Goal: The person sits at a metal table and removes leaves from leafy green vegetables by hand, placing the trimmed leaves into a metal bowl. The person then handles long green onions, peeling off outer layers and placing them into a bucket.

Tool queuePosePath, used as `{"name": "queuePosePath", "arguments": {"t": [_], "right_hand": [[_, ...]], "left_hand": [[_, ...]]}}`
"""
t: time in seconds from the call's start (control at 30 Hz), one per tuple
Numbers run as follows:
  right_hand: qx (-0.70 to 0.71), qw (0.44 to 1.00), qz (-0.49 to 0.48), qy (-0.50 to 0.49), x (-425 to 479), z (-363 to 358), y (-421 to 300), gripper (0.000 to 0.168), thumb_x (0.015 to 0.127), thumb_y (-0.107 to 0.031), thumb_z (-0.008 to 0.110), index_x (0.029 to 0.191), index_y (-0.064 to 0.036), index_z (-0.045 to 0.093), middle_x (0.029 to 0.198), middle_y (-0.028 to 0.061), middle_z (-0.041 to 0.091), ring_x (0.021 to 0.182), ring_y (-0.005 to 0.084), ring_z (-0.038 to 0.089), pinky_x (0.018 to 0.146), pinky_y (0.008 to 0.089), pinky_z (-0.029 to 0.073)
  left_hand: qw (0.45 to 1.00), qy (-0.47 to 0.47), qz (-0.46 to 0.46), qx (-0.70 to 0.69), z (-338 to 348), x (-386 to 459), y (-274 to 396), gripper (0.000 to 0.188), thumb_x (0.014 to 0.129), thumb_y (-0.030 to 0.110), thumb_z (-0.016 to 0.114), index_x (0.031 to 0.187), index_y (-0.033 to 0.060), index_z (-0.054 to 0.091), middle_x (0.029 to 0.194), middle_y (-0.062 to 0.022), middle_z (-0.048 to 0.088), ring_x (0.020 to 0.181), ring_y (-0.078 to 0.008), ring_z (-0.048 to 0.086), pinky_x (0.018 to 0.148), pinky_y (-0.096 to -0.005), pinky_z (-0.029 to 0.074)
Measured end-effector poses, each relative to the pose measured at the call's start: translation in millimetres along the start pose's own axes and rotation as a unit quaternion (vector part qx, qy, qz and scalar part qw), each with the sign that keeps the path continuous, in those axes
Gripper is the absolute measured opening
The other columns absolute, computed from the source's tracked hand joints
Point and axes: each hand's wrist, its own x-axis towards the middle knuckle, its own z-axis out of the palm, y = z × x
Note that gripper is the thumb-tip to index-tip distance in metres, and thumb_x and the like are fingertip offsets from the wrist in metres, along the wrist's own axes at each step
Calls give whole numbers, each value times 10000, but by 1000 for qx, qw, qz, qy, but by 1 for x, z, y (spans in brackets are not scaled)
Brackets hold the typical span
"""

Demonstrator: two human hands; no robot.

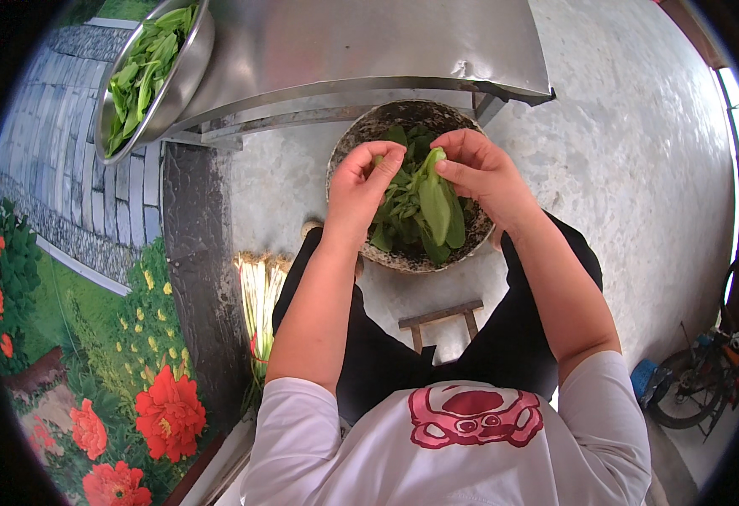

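My right hand [486, 180] pinches the pale base of a leafy green vegetable [436, 202] between thumb and fingers, its broad leaves hanging down. To its left, my left hand [366, 174] has thumb and forefinger brought together. Whether a small piece is between those fingertips is hidden. Both hands are above a round, stained basin [401, 262] on the floor between my legs. Loose dark green leaves [401, 228] lie inside it, partly covered by the hands and the held vegetable.
A stainless steel table [369, 44] stands just beyond the basin. On its left end, a metal bowl [195, 76] holds picked greens [145, 79]. A tied bundle of white-stemmed vegetables [262, 303] lies by my left leg. There is a small wooden stool [442, 314] and, far right, a bicycle [692, 386].
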Motion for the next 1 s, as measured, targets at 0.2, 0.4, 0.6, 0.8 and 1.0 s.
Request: {"name": "queuePosePath", "arguments": {"t": [0.2,0.4,0.6,0.8,1.0], "right_hand": [[-47,997,-58,0,-1,9,-3,224,892,-138,651,1098,-56,618,969,-19,628,883,63,572,765,210,470],[-164,985,-47,-14,-3,6,-6,268,876,-66,618,1135,0,619,978,42,651,900,92,593,815,241,480],[-160,986,-27,-46,-3,4,-1,258,867,-69,571,1109,1,630,957,49,649,879,95,591,797,235,477],[41,997,48,-44,-4,-3,-10,273,882,-45,514,1131,-16,621,978,45,648,894,101,607,778,214,478],[68,997,34,3,-2,-2,-10,229,916,-117,574,1127,-35,604,996,23,618,880,99,601,753,242,495]], "left_hand": [[986,-67,67,137,0,2,-6,155,858,136,706,969,41,656,850,48,606,750,-35,516,679,-195,425],[939,-69,150,300,1,-1,-1,130,827,94,677,942,42,645,804,-10,604,711,-112,564,631,-249,446],[883,-22,227,410,7,-7,-2,115,799,98,620,897,38,624,801,-85,603,708,-200,593,650,-311,470],[895,66,170,406,-13,6,-8,130,811,108,606,921,47,639,853,-81,633,727,-205,598,661,-299,472],[925,18,82,370,-10,2,-11,174,874,205,649,974,66,685,739,-28,624,668,-105,556,620,-252,448]]}}
